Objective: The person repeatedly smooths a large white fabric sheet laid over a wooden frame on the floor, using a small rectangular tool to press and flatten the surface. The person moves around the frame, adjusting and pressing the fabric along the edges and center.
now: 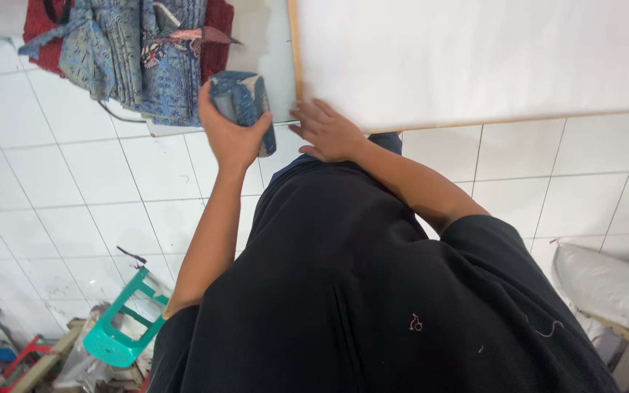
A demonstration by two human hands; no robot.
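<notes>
My left hand [228,127] grips a folded piece of blue patterned cloth [243,100], held just left of the table's corner. My right hand [327,131] rests flat, fingers spread, on the near corner of a white-covered table [475,58] with a wooden edge; it holds nothing. A stack of folded blue patterned fabric [132,51] lies on a red cloth [216,36] at the top left, just beyond my left hand. My black shirt fills the lower middle of the view.
White floor tiles [74,182] spread to the left and right. A teal plastic stool [121,327] lies tipped at bottom left amid clutter. A white filled sack [606,284] rests at the right edge.
</notes>
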